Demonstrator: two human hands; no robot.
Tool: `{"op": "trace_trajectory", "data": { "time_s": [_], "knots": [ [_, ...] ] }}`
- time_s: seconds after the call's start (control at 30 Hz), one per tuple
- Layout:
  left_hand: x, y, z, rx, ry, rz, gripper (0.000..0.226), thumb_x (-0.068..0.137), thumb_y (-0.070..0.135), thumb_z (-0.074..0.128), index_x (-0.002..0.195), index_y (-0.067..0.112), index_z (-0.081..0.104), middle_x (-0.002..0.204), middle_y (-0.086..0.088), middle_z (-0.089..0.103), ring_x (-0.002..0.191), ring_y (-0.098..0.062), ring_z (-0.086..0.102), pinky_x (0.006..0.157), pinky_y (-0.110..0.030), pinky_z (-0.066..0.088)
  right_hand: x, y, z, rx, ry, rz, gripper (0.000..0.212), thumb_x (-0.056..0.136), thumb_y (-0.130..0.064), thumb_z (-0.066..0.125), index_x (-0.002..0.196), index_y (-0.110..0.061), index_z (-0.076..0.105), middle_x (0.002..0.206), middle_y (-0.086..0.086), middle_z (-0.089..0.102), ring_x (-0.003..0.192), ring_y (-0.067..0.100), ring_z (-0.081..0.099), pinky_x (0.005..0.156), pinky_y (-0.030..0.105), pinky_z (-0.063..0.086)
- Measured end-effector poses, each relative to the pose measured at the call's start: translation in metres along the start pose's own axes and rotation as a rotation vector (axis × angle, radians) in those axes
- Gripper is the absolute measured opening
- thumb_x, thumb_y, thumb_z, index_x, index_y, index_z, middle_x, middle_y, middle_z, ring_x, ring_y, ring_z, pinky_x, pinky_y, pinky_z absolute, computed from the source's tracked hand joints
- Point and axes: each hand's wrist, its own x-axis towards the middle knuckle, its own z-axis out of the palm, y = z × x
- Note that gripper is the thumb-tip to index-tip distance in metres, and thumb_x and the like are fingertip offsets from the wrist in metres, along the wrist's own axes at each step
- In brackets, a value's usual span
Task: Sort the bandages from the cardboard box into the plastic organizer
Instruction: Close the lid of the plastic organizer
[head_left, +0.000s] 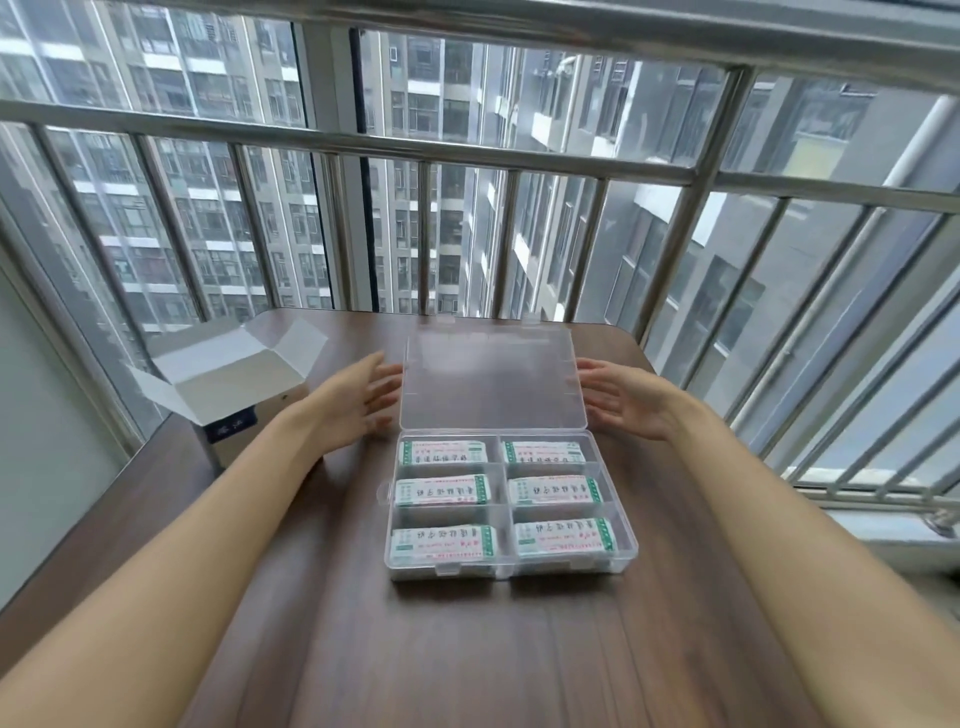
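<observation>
**Six bandages in the organizer, both hands at its lid**

From the head camera, the organizer (511, 506) sits mid-worktop (363, 649), each compartment holding one bandage (442, 490). The left hand (358, 402) and right hand (621, 397), fingers straight, flank the raised lid (491, 382). The cardboard box (234, 384) stands open, far left.

Both our forearms reach forward, bare, converging slightly toward the far end. Our left hand (358, 402) is held palm inward, fingers straight and loosely spread, thumb lowest, nothing between the fingers. Our right hand (626, 402) mirrors it: palm inward, fingers extended and a little fanned, tips pointing toward the left hand's fingertips. Neither hand grips anything; wrists roughly level.
</observation>
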Motion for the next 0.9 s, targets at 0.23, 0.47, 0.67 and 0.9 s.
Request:
{"op": "trace_trajectory", "data": {
  "time_s": [0.23,0.47,0.67,0.9],
  "knots": [
    [-0.033,0.009,0.011,0.018,0.000,0.203,0.048,0.100,0.048,0.023,0.106,0.018,0.060,0.115,0.002,0.065,0.107,-0.014,0.057,0.096,-0.033,0.039,-0.024,-0.006,-0.009,0.118,-0.179,-0.169,0.035,0.096,-0.043,0.043,0.085,-0.016,0.063,0.106,0.006,0.070,0.101,0.020,0.064,0.102,0.037,0.040],
    [-0.074,0.002,0.015,0.249,0.006,0.322,0.042,0.100,0.042,0.031,0.095,0.018,0.065,0.104,0.002,0.069,0.104,-0.017,0.061,0.094,-0.028,0.042,-0.068,0.004,0.006,-0.137,-0.237,-0.290,0.024,0.088,-0.031,0.048,0.090,-0.014,0.065,0.099,0.006,0.069,0.092,0.015,0.063,0.093,0.028,0.043],
    [-0.100,-0.025,0.006,0.680,-0.053,0.499,0.030,0.098,0.038,0.038,0.104,0.030,0.067,0.113,0.013,0.066,0.110,0.000,0.057,0.102,-0.024,0.038,-0.096,0.027,0.016,-0.438,-0.167,-0.364,0.031,0.092,-0.032,0.053,0.093,-0.008,0.073,0.103,0.003,0.073,0.101,0.007,0.065,0.097,0.019,0.043],
    [-0.119,-0.072,0.004,1.272,-0.129,0.945,0.058,0.084,0.072,0.035,0.134,0.045,0.047,0.147,0.029,0.027,0.138,0.013,0.014,0.113,-0.009,0.006,-0.125,0.070,0.025,-0.933,-0.074,-0.767,0.028,0.082,-0.049,0.066,0.102,-0.030,0.073,0.122,-0.020,0.060,0.116,-0.012,0.048,0.099,0.006,0.030]
  ]
}}
